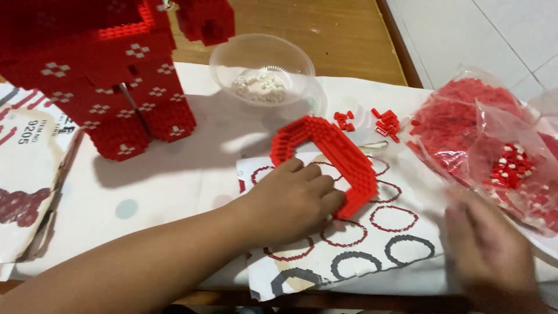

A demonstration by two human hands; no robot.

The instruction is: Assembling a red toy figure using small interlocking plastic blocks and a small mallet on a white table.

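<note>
Left hand (290, 200) grip closed lightly on a red brick ring (328, 157); right hand (491, 250) blurred, grip unreadable.
Studded plastic oval, long axis running up-left from the fingers, lies flat on a printed sheet (372, 244).

Glossy plastic brick ring (334, 157), crinkly clear bag (494, 134)

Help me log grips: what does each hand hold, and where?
Left hand grips the red brick ring at its lower inner edge. Right hand is blurred; no hold can be told.

red brick ring (334, 154), red figure w/ white flower dots (110, 87), clear bowl (261, 64) w/ white bits (260, 87)
</note>
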